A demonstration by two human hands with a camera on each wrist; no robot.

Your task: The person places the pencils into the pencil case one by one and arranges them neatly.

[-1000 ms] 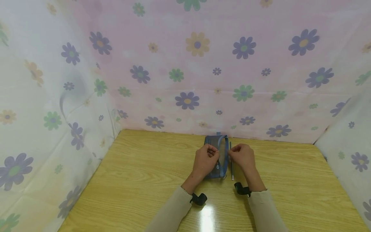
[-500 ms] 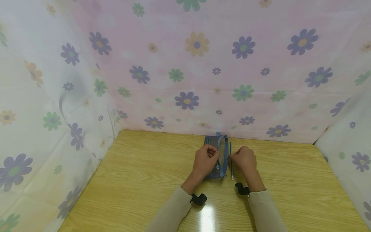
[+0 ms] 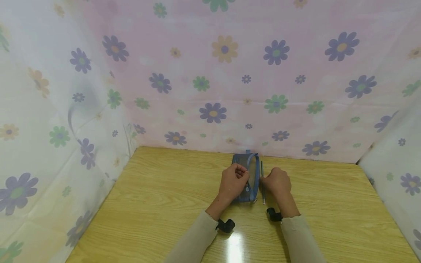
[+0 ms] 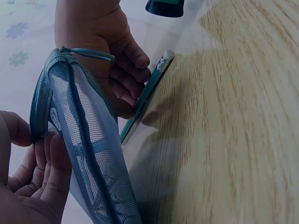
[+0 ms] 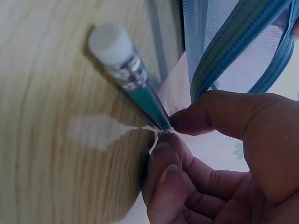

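A blue mesh zip pouch [image 3: 245, 198] stands near the back of the table with its zipped mouth spread apart on the right. My left hand [image 3: 231, 184] pinches one edge of that mouth between thumb and fingers. Just right of the pouch lies a teal pencil [image 3: 264, 197], its white eraser [image 5: 110, 43] toward me. With thumb and fingertips, my right hand [image 3: 277, 182] pinches the pencil around its middle, close to the tabletop. The left wrist view shows the pencil [image 4: 156, 79] beyond the pouch's mesh side [image 4: 93, 140], and a zipper pull [image 4: 88, 53] hanging from the pouch's corner.
The wood-grain table [image 3: 164, 204] ends at a flower-printed cloth [image 3: 184, 109] close behind the pouch. Similar cloth hangs at the left and right sides. Black wrist cameras [image 3: 226, 226] sit on the inner side of each sleeve.
My right hand has shifted slightly right and turned, with its knuckles a little lower. My left hand, the pouch and the pencil look unchanged.
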